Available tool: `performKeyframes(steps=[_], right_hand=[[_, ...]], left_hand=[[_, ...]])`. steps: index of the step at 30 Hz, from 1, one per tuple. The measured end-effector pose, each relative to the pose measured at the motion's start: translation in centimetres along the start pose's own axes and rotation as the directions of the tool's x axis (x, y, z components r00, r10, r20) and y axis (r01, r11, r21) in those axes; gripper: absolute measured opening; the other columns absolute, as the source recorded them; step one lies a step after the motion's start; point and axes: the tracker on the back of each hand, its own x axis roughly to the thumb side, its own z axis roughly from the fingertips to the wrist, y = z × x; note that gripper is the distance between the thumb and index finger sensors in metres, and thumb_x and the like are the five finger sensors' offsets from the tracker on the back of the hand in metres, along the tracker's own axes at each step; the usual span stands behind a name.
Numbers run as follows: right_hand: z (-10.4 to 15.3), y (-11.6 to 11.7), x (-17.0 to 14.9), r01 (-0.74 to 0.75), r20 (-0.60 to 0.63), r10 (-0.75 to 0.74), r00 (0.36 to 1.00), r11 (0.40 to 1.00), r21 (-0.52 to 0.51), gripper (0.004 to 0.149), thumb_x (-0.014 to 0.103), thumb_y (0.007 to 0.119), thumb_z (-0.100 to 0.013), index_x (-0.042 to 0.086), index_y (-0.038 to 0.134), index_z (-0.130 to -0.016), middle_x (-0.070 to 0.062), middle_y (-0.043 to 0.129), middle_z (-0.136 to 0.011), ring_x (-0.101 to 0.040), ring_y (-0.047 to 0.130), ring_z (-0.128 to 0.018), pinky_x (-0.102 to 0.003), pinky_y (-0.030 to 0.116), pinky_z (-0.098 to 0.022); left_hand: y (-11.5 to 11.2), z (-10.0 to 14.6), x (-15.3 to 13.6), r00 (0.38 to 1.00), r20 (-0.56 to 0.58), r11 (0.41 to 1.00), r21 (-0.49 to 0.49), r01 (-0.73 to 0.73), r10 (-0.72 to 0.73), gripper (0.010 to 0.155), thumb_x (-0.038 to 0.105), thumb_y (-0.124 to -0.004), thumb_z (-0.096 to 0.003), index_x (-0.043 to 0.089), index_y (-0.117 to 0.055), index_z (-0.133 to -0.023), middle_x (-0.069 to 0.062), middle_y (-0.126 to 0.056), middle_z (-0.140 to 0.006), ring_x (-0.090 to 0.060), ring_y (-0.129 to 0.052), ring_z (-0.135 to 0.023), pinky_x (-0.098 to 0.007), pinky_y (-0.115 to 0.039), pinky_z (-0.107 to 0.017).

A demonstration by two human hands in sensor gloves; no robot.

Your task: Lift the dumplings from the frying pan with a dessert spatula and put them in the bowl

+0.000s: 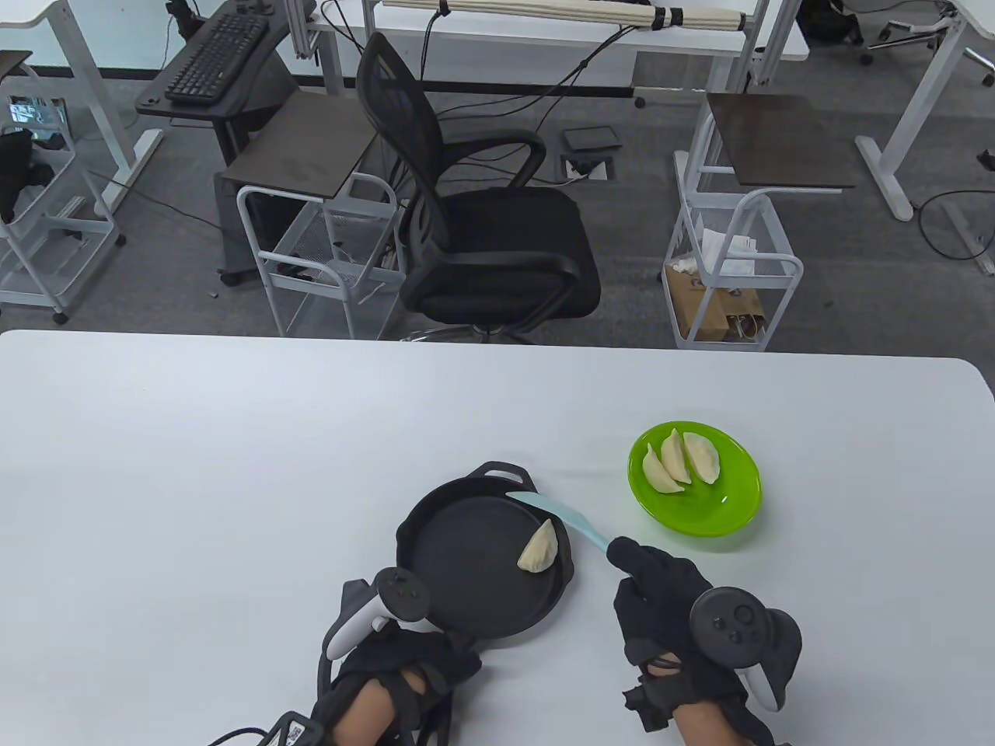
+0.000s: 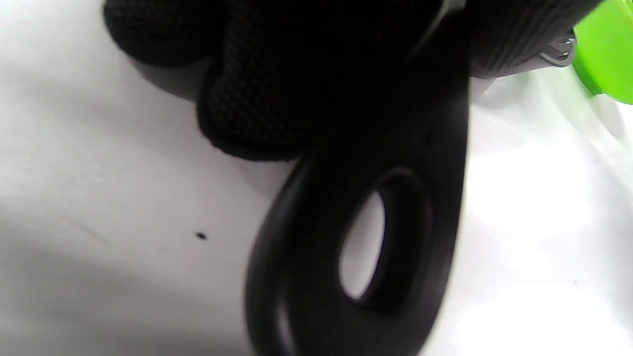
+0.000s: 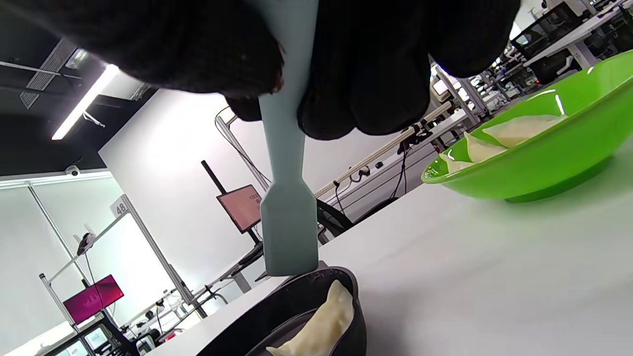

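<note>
At the near edge of the desk [image 1: 155,435], the left hand [image 1: 396,660] is being kept at the near rim of the frying pan [image 1: 459,567]. Its grip looks closed round the pan handle, but the fingers are mostly hidden, so this is a guess. One dumpling [image 1: 539,549] is being left in the pan, on its right side.

Over the pan's right rim, the dessert spatula [image 1: 558,519] is being held by the right hand [image 1: 668,614], with the fingers wrapped tight round its handle. Its blade is being pointed into the pan, just beyond the dumpling, and nothing is being carried on it.

Toward the right edge of the desk, three dumplings [image 1: 680,460] are being kept in the green bowl [image 1: 731,509].

So the last scoop is likely being started. Next, the blade is needing to be slid flat under the dumpling.

One pan, one spatula, one bowl and four dumplings are being counted.
</note>
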Motion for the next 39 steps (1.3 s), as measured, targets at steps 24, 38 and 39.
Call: performKeyframes(steps=[24, 38, 39], right_hand=[[-0.2, -1.4, -1.0, 0.076, -0.072, -0.068, 0.995, 0.991, 0.110, 0.037, 0.029, 0.081, -0.053, 0.019, 0.087, -0.089, -0.023, 0.089, -0.081, -0.046, 0.088, -0.063, -0.065, 0.063, -0.063], [-1.0, 0.7, -3.6, 0.362, -0.215, -0.311, 0.926, 0.893, 0.268, 0.038, 0.030, 0.079, -0.055, 0.016, 0.084, -0.091, -0.023, 0.092, -0.076, -0.045, 0.090, -0.058, -0.065, 0.063, -0.062], [-1.1, 0.9, -3.8, 0.377, -0.222, -0.322, 0.920, 0.883, 0.280, 0.038, 0.031, 0.079, -0.055, 0.016, 0.085, -0.090, -0.023, 0.092, -0.076, -0.045, 0.090, -0.058, -0.064, 0.063, -0.063]], left_hand=[[0.0, 0.0, 0.0, 1.000, 0.000, 1.000, 0.000, 0.000, 0.000, 0.063, 0.069, -0.073, -0.0468, 0.023, -0.072, -0.090, 0.006, -0.107, -0.058, -0.021, -0.103, -0.042, -0.046, -0.077, -0.046], [0.0, 0.0, 0.0, 1.000, 0.000, 1.000, 0.000, 0.000, 0.000, 0.063, 0.068, -0.073, -0.0469, 0.023, -0.072, -0.090, 0.006, -0.107, -0.057, -0.021, -0.103, -0.042, -0.046, -0.077, -0.046], [0.0, 0.0, 0.0, 1.000, 0.000, 1.000, 0.000, 0.000, 0.000, 0.063, 0.068, -0.073, -0.0468, 0.023, -0.072, -0.090, 0.006, -0.107, -0.057, -0.021, -0.103, -0.042, -0.046, -0.077, -0.046]])
